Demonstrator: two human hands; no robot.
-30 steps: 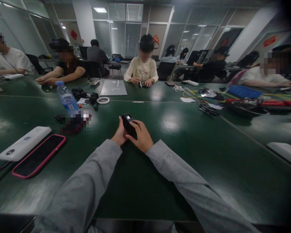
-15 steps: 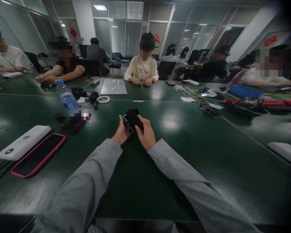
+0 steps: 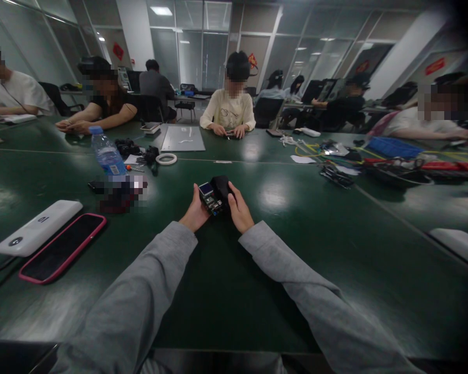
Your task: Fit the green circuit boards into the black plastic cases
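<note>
Fingers [image 3: 232, 193] of both hands (bare) clasp device [image 3: 214, 195].

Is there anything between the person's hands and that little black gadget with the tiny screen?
No, nothing visible is in the way. The left hand and the right hand are both already on the small black device, gripping it from either side just above the green table. The water bottle and the pink-cased phone lie off to the left.

small black device [image 3: 215, 194], circuit board exposed, tilted
</note>
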